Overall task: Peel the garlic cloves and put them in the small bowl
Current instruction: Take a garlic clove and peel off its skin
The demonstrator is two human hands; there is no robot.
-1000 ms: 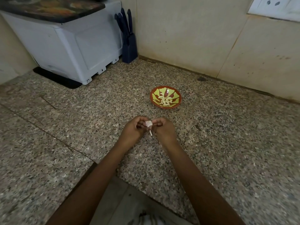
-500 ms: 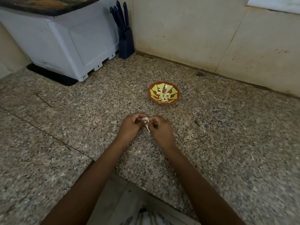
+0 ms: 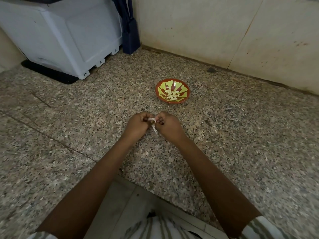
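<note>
Over granite (image 3: 241, 135), left hand (image 3: 136, 125), right hand (image 3: 170, 125) pinch garlic (image 3: 152, 120).

Counter (image 3: 69, 135): speckled granite, polished, faint sheen. Right of centre, small bowl (image 3: 183, 85): glazed ceramic, glossy. In it, peeled cloves (image 3: 172, 96), smooth and pale. Centre, garlic clove (image 3: 152, 120) with thin papery skin. Upper left, appliance (image 3: 60, 35): white matt plastic. Upper right, wall tiles (image 3: 189, 28): matt, stained. Bottom edge, shirt (image 3: 160, 228): striped cloth.

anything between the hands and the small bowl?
Nothing. In the head view only bare speckled counter separates the small bowl from the left hand and right hand, which pinch a garlic clove.
</note>
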